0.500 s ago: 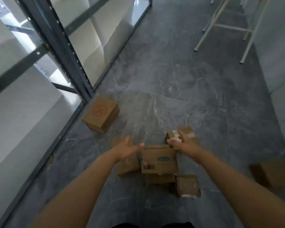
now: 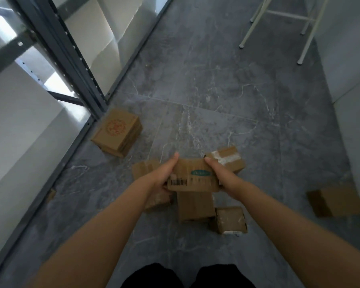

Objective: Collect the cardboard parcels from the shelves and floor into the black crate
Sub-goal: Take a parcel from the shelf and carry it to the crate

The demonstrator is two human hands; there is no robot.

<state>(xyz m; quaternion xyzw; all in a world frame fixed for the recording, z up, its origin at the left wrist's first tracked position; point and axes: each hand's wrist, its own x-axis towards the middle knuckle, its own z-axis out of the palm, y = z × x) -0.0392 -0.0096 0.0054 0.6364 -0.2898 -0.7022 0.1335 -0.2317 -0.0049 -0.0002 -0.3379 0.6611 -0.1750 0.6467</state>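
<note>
Two hands grasp one labelled parcel (image 2: 193, 177) by its opposite ends: the left hand (image 2: 164, 173) and right hand (image 2: 218, 175) curl round its short sides, probably so it lifts level. Other parcels (image 2: 195, 206) lie just beneath and beside the hands. A red-stamped parcel (image 2: 117, 132) sits well beyond the left hand, by the shelf upright (image 2: 71, 65). The floor (image 2: 216, 90) is grey marbled tile. White stool legs (image 2: 279, 17) stand far ahead. No black crate shows.
</note>
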